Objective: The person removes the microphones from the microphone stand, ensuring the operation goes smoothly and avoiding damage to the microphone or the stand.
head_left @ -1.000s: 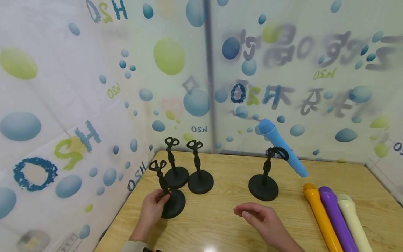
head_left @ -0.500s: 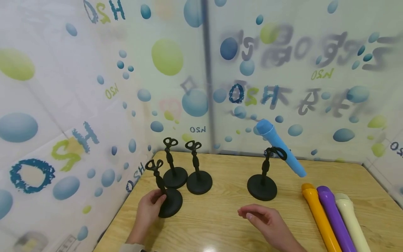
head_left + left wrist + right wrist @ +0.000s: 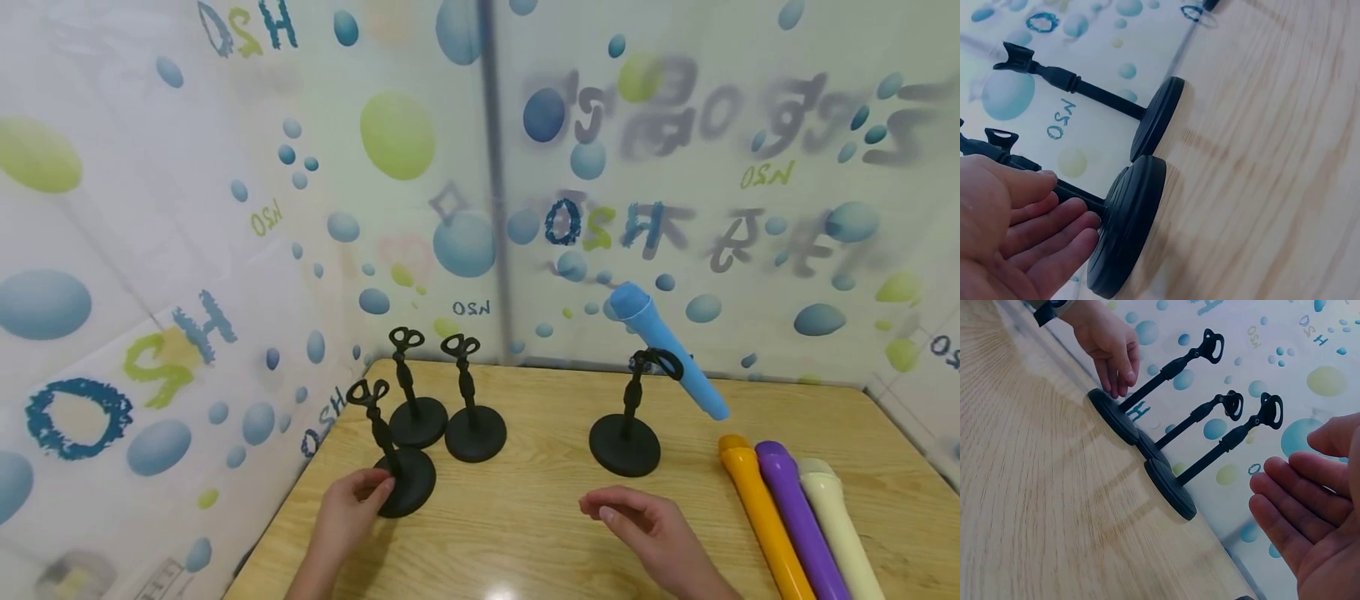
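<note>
My left hand (image 3: 348,507) is beside the pole of the front-left black microphone stand (image 3: 417,487), fingertips overlapping its base. In the left wrist view the fingers (image 3: 1063,240) are loosely bent, thumb apart from them, with the pole behind. Two more black stands, one at the back left (image 3: 417,425) and one to its right (image 3: 477,437), stand close by. My right hand (image 3: 651,532) hovers over the table with relaxed fingers and nothing in it. Beyond it, a fourth stand (image 3: 626,450) bears a tilted blue microphone (image 3: 678,354) in its clip.
On the right of the wooden table (image 3: 525,525) lie an orange microphone (image 3: 763,512), a purple microphone (image 3: 801,517) and a cream microphone (image 3: 840,521), side by side. A patterned curtain (image 3: 405,242) with bubbles closes off the back and left.
My left hand has let go of the front-left stand's pole and drawn back slightly, after a small shift of that stand leftward. My right hand has moved a little to the right.
</note>
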`<state>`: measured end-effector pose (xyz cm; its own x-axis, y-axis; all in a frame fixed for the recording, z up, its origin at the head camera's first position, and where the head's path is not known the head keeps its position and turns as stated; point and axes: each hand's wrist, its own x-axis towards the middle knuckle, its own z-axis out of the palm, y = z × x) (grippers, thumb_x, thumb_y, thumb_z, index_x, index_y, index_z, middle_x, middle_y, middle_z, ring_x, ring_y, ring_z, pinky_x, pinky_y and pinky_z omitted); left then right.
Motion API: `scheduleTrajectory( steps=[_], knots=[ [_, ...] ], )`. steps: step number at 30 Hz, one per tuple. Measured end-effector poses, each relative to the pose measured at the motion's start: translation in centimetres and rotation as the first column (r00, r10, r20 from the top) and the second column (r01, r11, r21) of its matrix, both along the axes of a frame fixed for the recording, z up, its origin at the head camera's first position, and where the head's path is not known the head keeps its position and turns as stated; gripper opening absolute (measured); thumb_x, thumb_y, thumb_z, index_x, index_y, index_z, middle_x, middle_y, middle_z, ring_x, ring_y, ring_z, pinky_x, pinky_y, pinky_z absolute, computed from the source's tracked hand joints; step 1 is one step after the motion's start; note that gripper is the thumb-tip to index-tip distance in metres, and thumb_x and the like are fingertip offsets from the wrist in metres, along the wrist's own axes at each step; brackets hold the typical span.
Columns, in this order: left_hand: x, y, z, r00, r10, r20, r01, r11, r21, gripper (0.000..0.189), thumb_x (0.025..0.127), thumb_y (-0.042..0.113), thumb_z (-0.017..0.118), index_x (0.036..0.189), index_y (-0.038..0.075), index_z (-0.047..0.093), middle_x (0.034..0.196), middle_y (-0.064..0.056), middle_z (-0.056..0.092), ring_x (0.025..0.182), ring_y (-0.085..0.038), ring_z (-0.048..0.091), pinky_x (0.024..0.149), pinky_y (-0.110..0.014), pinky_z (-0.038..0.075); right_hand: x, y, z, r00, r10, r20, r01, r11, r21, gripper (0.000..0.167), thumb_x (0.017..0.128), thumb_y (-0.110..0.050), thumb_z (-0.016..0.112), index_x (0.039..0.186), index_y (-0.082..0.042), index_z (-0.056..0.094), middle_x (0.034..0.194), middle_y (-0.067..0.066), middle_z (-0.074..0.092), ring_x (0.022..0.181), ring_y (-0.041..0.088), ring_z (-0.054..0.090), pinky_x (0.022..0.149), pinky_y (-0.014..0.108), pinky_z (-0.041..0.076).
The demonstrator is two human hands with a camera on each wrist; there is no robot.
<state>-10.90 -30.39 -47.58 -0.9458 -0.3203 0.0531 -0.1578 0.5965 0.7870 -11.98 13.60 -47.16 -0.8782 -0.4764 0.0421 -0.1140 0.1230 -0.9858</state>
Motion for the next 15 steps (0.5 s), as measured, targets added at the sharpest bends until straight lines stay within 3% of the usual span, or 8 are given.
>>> scheduleTrajectory(
  steps=[8, 15],
  knots=[
    [-0.3, 1.2, -0.4, 0.998, -0.053, -0.029, 0.055, 0.996, 0.066, 0.018, 0.102, 0.013, 0.075, 0.113, -0.001, 0.079, 0.108, -0.011, 0.081, 0.098, -0.020, 0.076, 0.078, -0.022, 0.058, 0.1, 1.0, 0.1, 0.998, -0.051, 0.022, 0.050, 0.998, 0.039, 0.040, 0.113, -0.023, 0.060, 0.142, 0.004, 0.064, 0.140, 0.021, 0.071, 0.119, 0.015, 0.073, 0.101, 0.023, 0.059],
    [-0.4, 2.1, -0.6, 0.994, -0.101, -0.041, 0.105, 0.989, 0.100, 0.017, 0.101, 0.012, 0.076, 0.114, 0.002, 0.079, 0.109, -0.009, 0.080, 0.102, -0.021, 0.077, 0.082, -0.021, 0.058, 0.3, 1.9, 0.2, 0.997, -0.080, 0.018, 0.080, 0.996, 0.039, 0.039, 0.113, -0.022, 0.059, 0.141, 0.004, 0.065, 0.140, 0.020, 0.072, 0.118, 0.011, 0.073, 0.100, 0.020, 0.058]
  ],
)
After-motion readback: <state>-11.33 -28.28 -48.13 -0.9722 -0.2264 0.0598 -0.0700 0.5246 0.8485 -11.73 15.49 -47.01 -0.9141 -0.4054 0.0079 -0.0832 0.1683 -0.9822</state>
